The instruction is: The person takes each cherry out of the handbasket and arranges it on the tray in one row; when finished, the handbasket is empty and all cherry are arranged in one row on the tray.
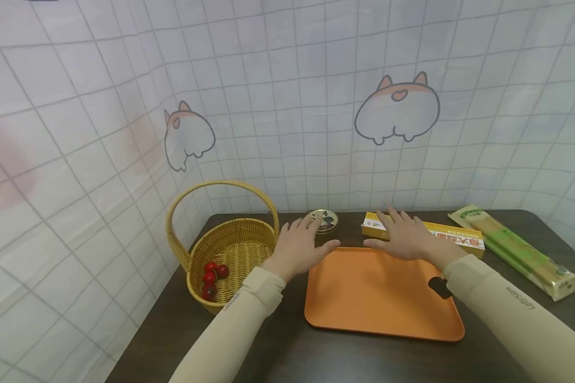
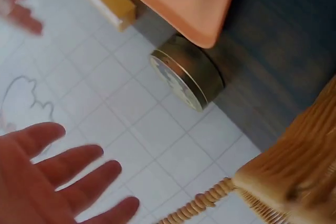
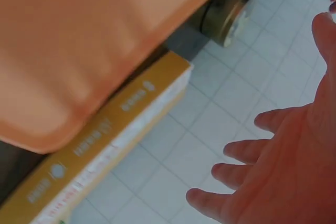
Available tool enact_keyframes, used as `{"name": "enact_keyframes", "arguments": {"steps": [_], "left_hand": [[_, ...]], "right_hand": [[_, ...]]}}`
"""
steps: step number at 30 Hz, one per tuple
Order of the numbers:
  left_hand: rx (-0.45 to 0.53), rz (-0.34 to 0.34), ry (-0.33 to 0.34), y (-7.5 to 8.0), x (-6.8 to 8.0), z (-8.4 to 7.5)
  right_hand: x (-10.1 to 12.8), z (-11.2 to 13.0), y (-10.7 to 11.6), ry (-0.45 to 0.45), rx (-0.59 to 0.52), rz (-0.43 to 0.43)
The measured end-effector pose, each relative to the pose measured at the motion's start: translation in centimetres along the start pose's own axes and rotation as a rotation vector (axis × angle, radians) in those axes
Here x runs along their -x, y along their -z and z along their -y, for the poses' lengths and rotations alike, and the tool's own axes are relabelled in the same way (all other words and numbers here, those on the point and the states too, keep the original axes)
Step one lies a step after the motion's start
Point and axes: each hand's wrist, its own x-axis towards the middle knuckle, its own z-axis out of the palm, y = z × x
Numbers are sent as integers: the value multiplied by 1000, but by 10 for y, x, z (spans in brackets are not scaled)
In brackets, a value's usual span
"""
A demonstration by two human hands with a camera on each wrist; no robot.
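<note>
A wicker basket [image 1: 230, 250] holding small red fruits [image 1: 212, 276] is seen at far left on the dark table [image 1: 278, 351], and the left hand [image 1: 299, 246] is held at its 3 o'clock, fingers spread and relaxed, nothing grasped, with the round tin [image 1: 323, 220] at its 1 o'clock. The orange tray [image 1: 378, 298] is set mid-table, its far edge under both hands. The right hand [image 1: 404, 236] is spread flat, empty, over the yellow box [image 1: 455, 236], with a pasta packet [image 1: 517, 250] laid at 3 o'clock.

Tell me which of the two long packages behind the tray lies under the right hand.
The yellow box, under the right hand; the green-labelled clear packet lies further right, untouched.
</note>
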Motion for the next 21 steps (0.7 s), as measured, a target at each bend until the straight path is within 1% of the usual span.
{"name": "enact_keyframes", "arguments": {"steps": [1,3,6,8,10,12,13,15,17,18,19,20,21], "left_hand": [[13,-33,-12,2,4,1],[47,-126,-34,7,15,7],[116,-312,-58,17,33,24],[151,-455,-68,25,45,40],[179,-612,-69,33,56,59],[223,-763,-50,41,69,80],[248,-840,-28,45,74,91],[306,-970,62,51,86,113],[354,-1056,188,54,97,134],[370,-1077,262,55,102,144],[383,-1075,338,55,108,154],[403,-1053,408,55,113,163],[432,-1005,475,53,117,171]], "right_hand": [[3,-1,-4,6,-11,-2],[12,-2,-11,28,-34,-13],[24,1,-23,67,-74,-28],[32,5,-29,93,-99,-36],[38,10,-34,112,-114,-38],[42,16,-38,128,-125,-39],[45,18,-40,135,-132,-35],[48,24,-43,148,-129,-24],[51,29,-47,153,-145,-1],[52,32,-48,156,-153,14],[53,34,-50,161,-167,28],[54,37,-52,168,-186,42],[55,40,-53,175,-210,56]]}}
